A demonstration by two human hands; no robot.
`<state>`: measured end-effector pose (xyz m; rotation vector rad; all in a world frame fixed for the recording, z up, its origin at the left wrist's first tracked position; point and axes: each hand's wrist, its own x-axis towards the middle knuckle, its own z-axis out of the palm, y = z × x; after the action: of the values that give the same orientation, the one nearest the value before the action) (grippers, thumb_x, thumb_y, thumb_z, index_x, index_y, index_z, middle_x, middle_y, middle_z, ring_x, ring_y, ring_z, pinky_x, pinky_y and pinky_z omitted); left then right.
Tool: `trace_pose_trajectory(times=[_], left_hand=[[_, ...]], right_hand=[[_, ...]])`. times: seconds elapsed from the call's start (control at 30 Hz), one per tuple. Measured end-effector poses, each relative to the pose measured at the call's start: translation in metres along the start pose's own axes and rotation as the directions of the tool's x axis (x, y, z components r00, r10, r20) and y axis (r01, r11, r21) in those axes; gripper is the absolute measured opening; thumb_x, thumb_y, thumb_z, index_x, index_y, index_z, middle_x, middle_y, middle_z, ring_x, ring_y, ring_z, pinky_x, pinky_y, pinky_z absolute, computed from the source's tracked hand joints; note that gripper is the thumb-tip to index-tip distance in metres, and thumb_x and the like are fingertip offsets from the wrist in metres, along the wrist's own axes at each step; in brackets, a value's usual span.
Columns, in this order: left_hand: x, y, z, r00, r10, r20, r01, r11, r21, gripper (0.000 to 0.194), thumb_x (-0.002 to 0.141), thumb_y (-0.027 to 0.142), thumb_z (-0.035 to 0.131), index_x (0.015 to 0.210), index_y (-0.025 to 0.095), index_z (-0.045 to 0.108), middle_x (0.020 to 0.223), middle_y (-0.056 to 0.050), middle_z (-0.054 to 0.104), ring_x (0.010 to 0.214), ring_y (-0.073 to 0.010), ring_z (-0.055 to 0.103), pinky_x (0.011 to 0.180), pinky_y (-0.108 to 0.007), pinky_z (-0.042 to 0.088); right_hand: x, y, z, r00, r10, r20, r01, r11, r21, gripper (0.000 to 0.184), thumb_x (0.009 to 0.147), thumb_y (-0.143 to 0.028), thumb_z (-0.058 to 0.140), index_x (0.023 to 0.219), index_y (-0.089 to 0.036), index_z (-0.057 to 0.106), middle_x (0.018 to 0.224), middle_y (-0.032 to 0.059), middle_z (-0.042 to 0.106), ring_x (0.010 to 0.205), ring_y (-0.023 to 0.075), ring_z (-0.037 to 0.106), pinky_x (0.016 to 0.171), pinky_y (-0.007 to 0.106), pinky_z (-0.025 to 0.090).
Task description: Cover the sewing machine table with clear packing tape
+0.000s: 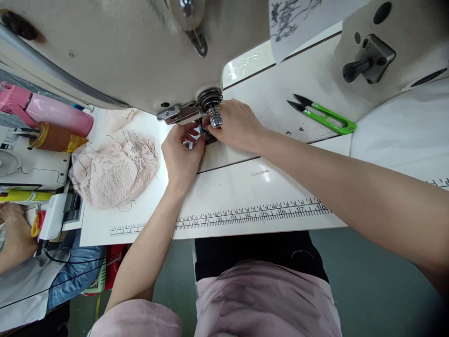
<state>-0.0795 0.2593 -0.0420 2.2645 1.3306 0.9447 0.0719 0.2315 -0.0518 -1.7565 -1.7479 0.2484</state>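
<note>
Both hands are at the needle area under the head of a white sewing machine (140, 61). My left hand (183, 157) reaches in from the left, fingers bent and thumb and fingertips close together beside the presser foot (210, 138). Whatever it pinches is too small to make out. From the right comes my right hand (238, 124), its fingers curled in behind the metal tension knob (214, 114). That knob partly covers the fingertips, so anything between them is hidden.
Left of my hands lies a pile of pale pink lace pieces (115, 171). Green thread snips (326, 116) rest on the machine bed at right. A ruler strip (245, 215) runs along the table's front. A pink bottle (56, 110) and a co-worker's hand (16, 229) are at far left.
</note>
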Motion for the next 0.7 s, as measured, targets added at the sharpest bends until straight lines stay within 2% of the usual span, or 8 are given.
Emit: trace_pose_trajectory(times=[0.43,0.7], left_hand=[[-0.0013,-0.0038,-0.0019,1.000,0.025,0.009,-0.025,1.000,0.009,0.023,0.074,0.015,0.069,0.096,0.022,0.069,0.091,0.000,0.072,0.081,-0.0139,0.066,0.072,-0.027,0.053],[-0.0005,-0.0033,-0.0067,0.995,0.069,-0.076,-0.061,0.994,0.092,0.017,0.072,0.014,0.074,0.085,0.023,0.068,0.096,0.000,0.067,0.078,-0.0134,0.061,0.070,-0.028,0.049]], right_hand=[[-0.0015,0.0003,-0.0032,0.999,0.029,0.035,-0.031,0.999,0.043,0.025,0.090,-0.010,0.046,0.098,-0.017,0.069,0.108,0.0052,0.069,0.099,0.0232,0.066,0.090,0.036,0.049],[0.0002,0.0042,-0.0011,1.000,0.026,0.018,-0.027,0.999,0.042,0.026,0.093,-0.015,0.047,0.111,-0.017,0.065,0.113,0.0081,0.067,0.103,0.0253,0.065,0.089,0.036,0.049]])
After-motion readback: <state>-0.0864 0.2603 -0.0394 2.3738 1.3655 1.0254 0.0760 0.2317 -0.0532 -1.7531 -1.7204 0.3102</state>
